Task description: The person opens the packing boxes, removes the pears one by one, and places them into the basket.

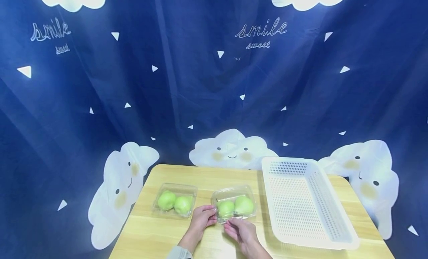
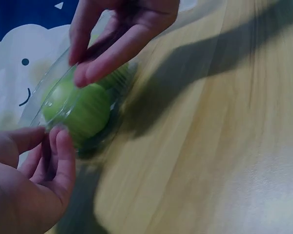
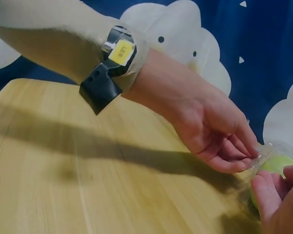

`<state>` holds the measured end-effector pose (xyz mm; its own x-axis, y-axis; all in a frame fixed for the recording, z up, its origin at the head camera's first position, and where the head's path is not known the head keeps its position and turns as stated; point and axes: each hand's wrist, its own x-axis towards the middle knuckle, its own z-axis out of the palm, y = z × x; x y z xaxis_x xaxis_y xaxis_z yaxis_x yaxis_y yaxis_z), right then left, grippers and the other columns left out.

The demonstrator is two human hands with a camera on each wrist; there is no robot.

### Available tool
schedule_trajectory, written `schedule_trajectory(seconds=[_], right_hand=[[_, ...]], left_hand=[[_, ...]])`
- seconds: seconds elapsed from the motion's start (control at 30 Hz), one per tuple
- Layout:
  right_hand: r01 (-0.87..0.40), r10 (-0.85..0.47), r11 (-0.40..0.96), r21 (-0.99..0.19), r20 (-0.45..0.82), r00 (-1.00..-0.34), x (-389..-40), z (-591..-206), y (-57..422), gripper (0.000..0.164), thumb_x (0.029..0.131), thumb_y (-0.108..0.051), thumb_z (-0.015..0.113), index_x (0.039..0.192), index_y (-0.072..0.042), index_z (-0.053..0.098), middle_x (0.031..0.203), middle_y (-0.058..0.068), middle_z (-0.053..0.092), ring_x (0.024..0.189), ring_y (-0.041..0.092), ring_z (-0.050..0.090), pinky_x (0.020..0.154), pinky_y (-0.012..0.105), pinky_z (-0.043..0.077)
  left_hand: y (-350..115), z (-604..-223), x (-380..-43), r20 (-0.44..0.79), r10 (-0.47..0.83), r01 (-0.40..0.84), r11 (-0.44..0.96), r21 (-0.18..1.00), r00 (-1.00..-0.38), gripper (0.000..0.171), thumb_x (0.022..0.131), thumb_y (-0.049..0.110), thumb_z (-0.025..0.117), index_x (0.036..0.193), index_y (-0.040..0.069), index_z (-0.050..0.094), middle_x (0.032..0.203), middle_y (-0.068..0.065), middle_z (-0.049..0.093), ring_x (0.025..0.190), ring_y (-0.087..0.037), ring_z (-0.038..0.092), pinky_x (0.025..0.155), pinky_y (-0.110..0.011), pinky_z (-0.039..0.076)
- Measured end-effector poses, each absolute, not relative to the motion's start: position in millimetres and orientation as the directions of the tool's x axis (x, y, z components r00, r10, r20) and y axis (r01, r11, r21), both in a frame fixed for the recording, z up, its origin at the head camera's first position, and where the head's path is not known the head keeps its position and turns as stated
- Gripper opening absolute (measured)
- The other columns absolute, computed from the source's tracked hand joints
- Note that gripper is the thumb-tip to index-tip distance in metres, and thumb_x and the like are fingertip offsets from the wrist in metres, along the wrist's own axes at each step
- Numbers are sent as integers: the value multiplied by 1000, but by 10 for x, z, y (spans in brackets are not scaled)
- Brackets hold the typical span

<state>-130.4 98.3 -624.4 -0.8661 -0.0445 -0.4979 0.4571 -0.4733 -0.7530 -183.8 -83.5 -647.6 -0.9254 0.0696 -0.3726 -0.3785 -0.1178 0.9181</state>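
Note:
A clear plastic clamshell box (image 1: 234,192) with two round green fruits (image 1: 244,205) in it, like apples or pears, sits at the middle of the table. My left hand (image 1: 203,218) pinches its left front edge between thumb and fingers. On the front edge, my right hand (image 1: 242,233) pinches the rim. The left wrist view shows my left hand (image 2: 34,180) and right hand (image 2: 122,34) both at the box's rim, a green fruit (image 2: 80,112) behind the plastic. In the right wrist view, my left hand (image 3: 200,122) reaches the box's corner. Whether the lid is fastened cannot be told.
A second clear box (image 1: 180,187) with two green fruits stands to the left. At the right lies a white perforated plastic basket (image 1: 274,225). A blue curtain (image 1: 200,84) with clouds hangs behind the wooden table (image 1: 143,229).

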Motion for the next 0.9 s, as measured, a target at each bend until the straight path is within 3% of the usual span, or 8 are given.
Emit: schedule_trajectory(seconds=[0.27,0.57,0.9], right_hand=[[441,-32,-484,-756,-488,-872,-1323,-6235,865,39,97,-7,66,125,18,57,93,12,80,83,16,80,83,30,64],[461,-48,-434,-774,-491,-870,-1230,-6224,940,33,95,-15,72,115,11,66,88,8,79,81,15,79,83,32,65],[465,-42,-367,-806,-485,-873,-1133,-6251,1128,30,94,-11,69,114,11,66,88,8,79,77,12,77,80,28,65]], left_hand=[[-814,-6448,-1720,-386,0,-381,-147,913,-923,44,102,19,61,135,-10,55,107,-14,72,87,-17,70,82,-32,64],[-798,-6491,-1685,-365,22,-362,-193,912,-931,45,102,13,61,138,-12,52,111,-15,70,92,-18,68,89,-34,63],[-825,-6467,-1710,-375,-28,-360,-224,906,-927,45,102,14,61,139,-11,52,111,-12,69,90,-15,65,85,-31,63]])
